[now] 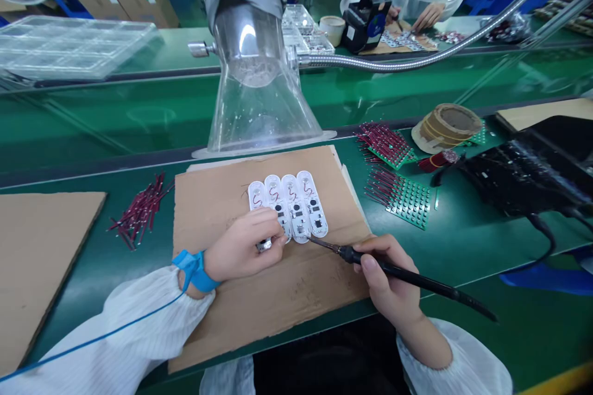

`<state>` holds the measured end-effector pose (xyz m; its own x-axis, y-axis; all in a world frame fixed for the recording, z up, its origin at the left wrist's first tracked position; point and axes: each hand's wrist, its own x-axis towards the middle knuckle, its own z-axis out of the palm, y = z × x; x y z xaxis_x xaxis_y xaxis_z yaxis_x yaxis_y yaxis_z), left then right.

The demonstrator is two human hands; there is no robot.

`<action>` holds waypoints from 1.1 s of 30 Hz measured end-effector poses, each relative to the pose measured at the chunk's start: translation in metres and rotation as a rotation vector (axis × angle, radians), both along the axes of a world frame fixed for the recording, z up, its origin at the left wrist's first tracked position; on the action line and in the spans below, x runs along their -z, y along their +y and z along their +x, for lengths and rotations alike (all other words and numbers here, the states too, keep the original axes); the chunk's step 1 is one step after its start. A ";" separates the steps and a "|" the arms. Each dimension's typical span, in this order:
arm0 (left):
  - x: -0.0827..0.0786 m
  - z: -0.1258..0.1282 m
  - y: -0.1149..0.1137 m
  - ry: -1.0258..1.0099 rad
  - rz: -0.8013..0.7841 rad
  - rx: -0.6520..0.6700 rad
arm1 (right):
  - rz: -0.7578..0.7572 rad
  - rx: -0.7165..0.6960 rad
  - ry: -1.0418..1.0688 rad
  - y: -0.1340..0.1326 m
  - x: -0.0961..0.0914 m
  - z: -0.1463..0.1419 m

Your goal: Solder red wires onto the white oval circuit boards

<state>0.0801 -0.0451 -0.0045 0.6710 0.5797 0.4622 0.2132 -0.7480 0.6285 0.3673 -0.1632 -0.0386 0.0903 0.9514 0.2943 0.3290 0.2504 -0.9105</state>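
Several white rounded-end circuit boards [300,213] lie side by side on a sheet of cardboard [296,296], each with small black parts and thin red wires. My right hand [391,281] is wrapped round a black soldering iron [417,278], and its metal tip touches or nearly touches the lower end of a board. My left hand [248,241], with a blue wrist strap [197,270], curls over the lower part of the leftmost boards. Its fingers are closed; what they pinch, if anything, is mostly hidden. A small shiny piece shows below them.
Dark red wires [141,213] lie left of the cardboard. Green boards [410,197] with red wires and a tape roll [447,126] are at right, near a black device [523,166]. A clear fume hood [264,99] hangs behind. Across the bench, a co-worker's hands [428,15] handle boards.
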 end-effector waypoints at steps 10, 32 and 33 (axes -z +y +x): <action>-0.001 0.001 0.000 0.005 0.003 0.008 | 0.008 -0.017 -0.058 0.001 -0.004 0.000; -0.003 -0.003 0.001 0.014 0.043 0.001 | 0.053 -0.053 -0.063 0.007 -0.012 -0.003; -0.004 -0.008 0.001 0.010 0.040 -0.002 | 0.057 -0.035 -0.020 0.007 -0.013 -0.003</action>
<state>0.0724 -0.0438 -0.0003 0.6750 0.5619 0.4782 0.2209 -0.7722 0.5957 0.3646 -0.1565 -0.0259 0.0504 0.9356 0.3495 0.3373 0.3134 -0.8877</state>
